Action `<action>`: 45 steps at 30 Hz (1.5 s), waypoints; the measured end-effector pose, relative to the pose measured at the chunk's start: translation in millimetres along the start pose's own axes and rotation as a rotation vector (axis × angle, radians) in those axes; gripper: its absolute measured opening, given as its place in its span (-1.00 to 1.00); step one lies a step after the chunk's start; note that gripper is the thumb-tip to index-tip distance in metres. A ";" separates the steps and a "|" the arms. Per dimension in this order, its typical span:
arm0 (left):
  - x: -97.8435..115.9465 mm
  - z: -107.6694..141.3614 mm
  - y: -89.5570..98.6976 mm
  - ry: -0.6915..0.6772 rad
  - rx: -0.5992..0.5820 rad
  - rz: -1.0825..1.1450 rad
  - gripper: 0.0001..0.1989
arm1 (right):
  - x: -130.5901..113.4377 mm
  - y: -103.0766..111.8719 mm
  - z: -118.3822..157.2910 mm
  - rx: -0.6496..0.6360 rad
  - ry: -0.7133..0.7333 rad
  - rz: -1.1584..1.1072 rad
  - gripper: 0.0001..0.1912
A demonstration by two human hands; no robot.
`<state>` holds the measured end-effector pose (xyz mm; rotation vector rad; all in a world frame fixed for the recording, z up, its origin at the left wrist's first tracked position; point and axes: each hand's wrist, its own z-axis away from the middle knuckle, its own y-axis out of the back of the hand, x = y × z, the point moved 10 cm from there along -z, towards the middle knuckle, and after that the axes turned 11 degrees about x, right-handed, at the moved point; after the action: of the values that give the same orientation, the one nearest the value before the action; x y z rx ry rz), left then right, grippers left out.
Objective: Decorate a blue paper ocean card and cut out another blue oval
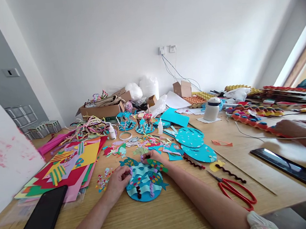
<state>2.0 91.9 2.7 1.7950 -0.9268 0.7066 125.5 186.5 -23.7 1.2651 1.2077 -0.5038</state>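
A round blue paper base [145, 196] lies on the wooden table, with light wavy strips, paper fish and twisted pipe-cleaner pieces standing on it. At its left side, my left hand [118, 180] has thumb and fingers pinched near a small purple piece. Behind its right side is my right hand [154, 158], fingers bent around a purple twisted piece [142, 158] and partly hidden by a green paper fish [157, 165]. Another green fish [129, 162] stands at the back left of the base. A dark brown twist [138, 192] and a purple twist [151, 189] are at the front.
Red scissors [236, 189], a thin stick [246, 172] and blue discs [189, 138] lie right. A black phone [35, 221] and colored paper [88, 154] are left. Glue bottles [112, 132] stand behind. Another person's hand [291, 128] is at far right, near a dark tablet [292, 169].
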 end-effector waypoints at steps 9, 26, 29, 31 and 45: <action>-1.1 -0.7 0.3 -0.016 0.008 -0.015 -0.93 | -0.2 6.4 1.0 0.045 -0.012 -0.020 -0.92; -4.3 -1.4 -0.2 -0.031 0.018 -0.036 -0.94 | -0.8 5.8 0.7 0.044 -0.027 -0.037 -0.92; -3.9 -1.3 -0.1 -0.033 0.017 -0.033 -0.94 | -1.3 6.0 0.7 0.046 -0.030 -0.032 -0.93; -3.3 -1.1 -0.1 -0.035 0.015 -0.028 -0.94 | -1.7 6.3 0.8 0.050 -0.031 -0.031 -0.92; -0.5 0.0 -0.4 -0.029 0.002 -0.011 -0.94 | -3.3 4.6 2.1 0.043 -0.011 -0.045 -0.84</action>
<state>2.0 92.1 2.1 1.8147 -0.9349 0.6767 129.0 185.0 -19.0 1.2725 1.2233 -0.5717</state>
